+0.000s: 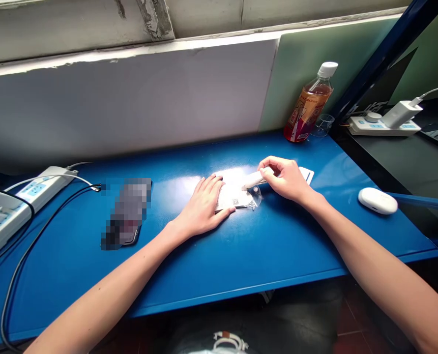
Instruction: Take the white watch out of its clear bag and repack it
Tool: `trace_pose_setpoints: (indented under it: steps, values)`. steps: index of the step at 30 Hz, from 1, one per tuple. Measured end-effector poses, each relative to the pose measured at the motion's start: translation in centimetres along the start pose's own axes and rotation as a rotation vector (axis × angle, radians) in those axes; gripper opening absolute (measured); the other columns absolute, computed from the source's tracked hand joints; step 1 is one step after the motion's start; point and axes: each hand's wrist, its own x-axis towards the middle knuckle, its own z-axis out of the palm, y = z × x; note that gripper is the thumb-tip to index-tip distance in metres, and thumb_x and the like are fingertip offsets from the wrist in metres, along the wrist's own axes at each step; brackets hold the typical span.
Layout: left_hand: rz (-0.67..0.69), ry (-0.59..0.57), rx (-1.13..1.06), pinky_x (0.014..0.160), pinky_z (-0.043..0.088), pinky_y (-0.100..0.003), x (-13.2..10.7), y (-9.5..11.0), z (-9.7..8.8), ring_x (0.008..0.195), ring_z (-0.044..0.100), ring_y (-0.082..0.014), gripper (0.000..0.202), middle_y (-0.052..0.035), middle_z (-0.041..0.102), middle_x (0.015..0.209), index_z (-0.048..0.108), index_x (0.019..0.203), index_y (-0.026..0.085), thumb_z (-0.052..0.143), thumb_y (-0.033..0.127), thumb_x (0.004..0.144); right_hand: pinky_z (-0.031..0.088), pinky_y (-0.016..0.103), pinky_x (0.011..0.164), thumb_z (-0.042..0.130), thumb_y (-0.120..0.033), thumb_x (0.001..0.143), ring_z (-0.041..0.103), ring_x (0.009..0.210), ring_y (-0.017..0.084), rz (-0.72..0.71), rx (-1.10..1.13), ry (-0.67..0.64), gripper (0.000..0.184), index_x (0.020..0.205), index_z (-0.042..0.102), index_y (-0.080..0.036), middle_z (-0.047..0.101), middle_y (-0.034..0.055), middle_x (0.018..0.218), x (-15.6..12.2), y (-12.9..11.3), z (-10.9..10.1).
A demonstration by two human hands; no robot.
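My left hand lies flat with its fingers stretched, resting on the left end of a small white packet. The packet has printing and a QR code, and bright glare washes out its upper part. Clear plastic shows at its right end. Pinched between the thumb and fingers of my right hand is a slim white object, tilted with its left tip over the packet. Its exact kind is unclear. A white card-like item lies partly hidden behind the right wrist.
A blurred-out phone lies left on the blue table, near a white power strip and cables. A drink bottle and clear cup stand at back right. A white oval case sits at the right.
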Motion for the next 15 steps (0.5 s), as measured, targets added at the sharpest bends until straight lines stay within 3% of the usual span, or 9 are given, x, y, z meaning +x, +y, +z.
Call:
trace_pose_setpoints:
  steps: [7,15]
  values:
    - [0.008,0.077,-0.055,0.117,0.03,-0.058,0.04,-0.1,0.09,0.141,0.039,-0.0369,0.057,-0.0231,0.046,0.146,0.042,0.137,0.011,0.05,0.051,0.097,0.035,0.028,0.057,0.053,-0.024,0.078,0.048,0.058,0.014,0.087,0.009,-0.01,0.012,0.073,0.062,-0.018,0.059,-0.0002,0.067,0.34,0.15,-0.79]
    - [0.026,0.087,-0.047,0.115,0.033,-0.057,-0.06,-0.14,0.16,0.139,0.04,-0.0374,0.06,-0.0248,0.045,0.145,0.04,0.139,0.008,0.048,0.051,0.098,0.033,0.027,0.055,0.052,-0.036,0.092,0.049,0.055,0.014,-0.02,-0.053,-0.334,0.021,0.1,0.063,-0.02,0.056,-0.0037,0.06,-0.33,-0.09,-0.68]
